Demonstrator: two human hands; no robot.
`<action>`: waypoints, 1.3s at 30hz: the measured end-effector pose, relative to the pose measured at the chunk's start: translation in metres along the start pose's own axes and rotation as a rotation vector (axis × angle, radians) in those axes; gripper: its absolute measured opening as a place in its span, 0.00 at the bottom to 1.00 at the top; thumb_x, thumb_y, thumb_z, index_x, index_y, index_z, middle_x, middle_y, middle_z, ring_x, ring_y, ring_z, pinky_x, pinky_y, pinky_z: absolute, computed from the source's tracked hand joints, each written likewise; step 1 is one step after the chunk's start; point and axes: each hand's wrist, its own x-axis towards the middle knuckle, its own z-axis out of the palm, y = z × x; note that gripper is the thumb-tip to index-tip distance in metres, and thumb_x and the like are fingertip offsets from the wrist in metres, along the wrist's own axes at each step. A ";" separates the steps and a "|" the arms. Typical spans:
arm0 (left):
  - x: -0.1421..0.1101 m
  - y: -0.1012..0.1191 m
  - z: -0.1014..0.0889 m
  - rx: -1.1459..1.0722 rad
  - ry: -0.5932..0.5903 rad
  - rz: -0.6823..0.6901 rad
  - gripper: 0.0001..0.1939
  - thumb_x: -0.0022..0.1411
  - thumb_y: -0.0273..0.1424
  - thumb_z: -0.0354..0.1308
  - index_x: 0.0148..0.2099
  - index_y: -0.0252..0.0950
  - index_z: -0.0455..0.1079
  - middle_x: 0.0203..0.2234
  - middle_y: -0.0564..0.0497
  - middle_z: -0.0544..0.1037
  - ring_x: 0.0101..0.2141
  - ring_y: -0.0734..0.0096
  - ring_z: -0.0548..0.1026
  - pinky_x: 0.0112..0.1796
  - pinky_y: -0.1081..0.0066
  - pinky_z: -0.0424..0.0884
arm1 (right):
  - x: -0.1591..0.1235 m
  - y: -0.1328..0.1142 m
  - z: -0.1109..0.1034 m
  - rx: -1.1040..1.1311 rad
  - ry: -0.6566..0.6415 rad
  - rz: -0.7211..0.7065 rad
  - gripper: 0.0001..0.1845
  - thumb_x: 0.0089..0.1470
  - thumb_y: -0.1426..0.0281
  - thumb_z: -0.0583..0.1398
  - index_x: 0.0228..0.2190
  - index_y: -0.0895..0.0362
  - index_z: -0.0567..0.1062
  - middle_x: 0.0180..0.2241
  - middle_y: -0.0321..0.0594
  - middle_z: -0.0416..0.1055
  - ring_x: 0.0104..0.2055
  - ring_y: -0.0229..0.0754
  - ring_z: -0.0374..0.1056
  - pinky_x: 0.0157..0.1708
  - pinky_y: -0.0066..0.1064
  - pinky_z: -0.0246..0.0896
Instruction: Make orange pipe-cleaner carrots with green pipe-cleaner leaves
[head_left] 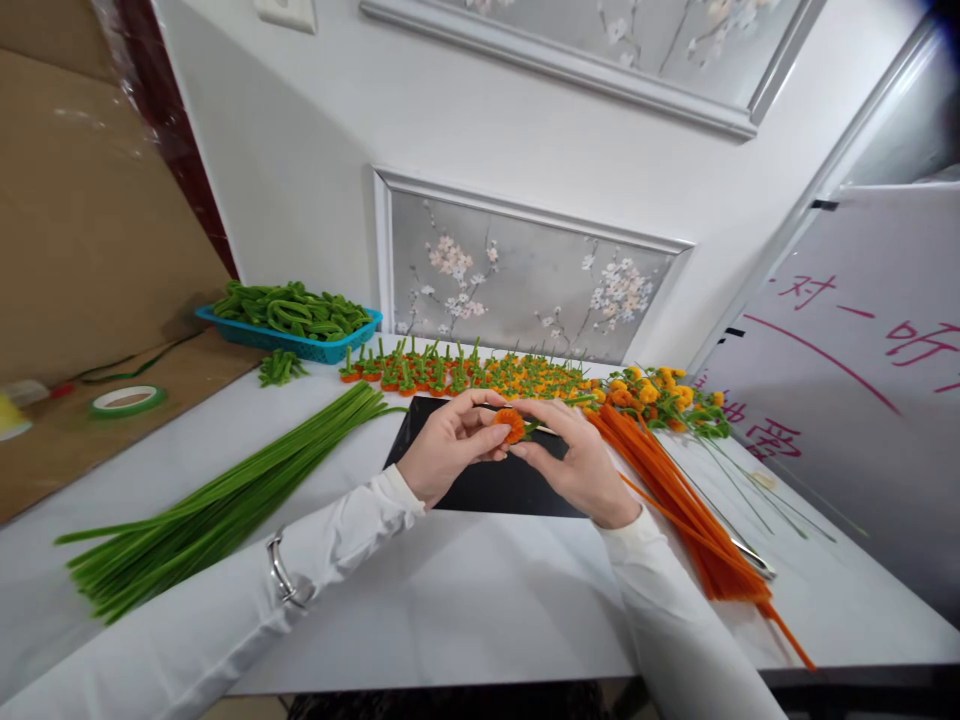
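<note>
Between my two hands is a small orange pipe-cleaner flower (509, 426) with a bit of green behind it. My left hand (456, 440) pinches the flower from the left, its fingers curled around the edge. From the right, my right hand (574, 455) holds the green part at the flower's back between thumb and fingers. Both hands hover over a black mat (487, 485) on the white table. Part of the flower is hidden behind my fingers.
Green pipe cleaners (232, 500) lie left, orange ones (690, 510) right. Behind stand rows of small flower heads (465, 370), yellow-orange flowers (652, 390) and a blue basket (322, 348) of green pieces. Green tape (127, 401) lies on cardboard; scissors-like metal (752, 558) rests right.
</note>
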 end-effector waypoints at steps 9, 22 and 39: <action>0.002 0.005 -0.002 0.186 -0.111 0.149 0.18 0.50 0.24 0.62 0.46 0.34 0.68 0.37 0.49 0.76 0.32 0.73 0.76 0.36 0.71 0.72 | -0.003 0.007 0.005 0.236 0.053 0.127 0.14 0.51 0.70 0.61 0.42 0.49 0.74 0.39 0.36 0.74 0.40 0.41 0.69 0.43 0.35 0.62; 0.002 0.007 -0.009 -0.025 -0.198 -0.017 0.18 0.50 0.28 0.65 0.45 0.36 0.68 0.34 0.51 0.75 0.30 0.74 0.76 0.32 0.73 0.75 | -0.003 0.007 0.008 0.582 -0.001 0.219 0.14 0.47 0.69 0.64 0.39 0.51 0.75 0.37 0.37 0.73 0.38 0.39 0.68 0.40 0.33 0.65; 0.005 0.003 -0.008 -0.020 -0.039 0.050 0.09 0.46 0.30 0.68 0.28 0.31 0.71 0.19 0.53 0.75 0.20 0.80 0.71 0.23 0.79 0.69 | -0.004 0.001 0.007 0.478 0.093 0.235 0.13 0.47 0.67 0.64 0.37 0.54 0.74 0.37 0.39 0.74 0.39 0.40 0.69 0.41 0.34 0.66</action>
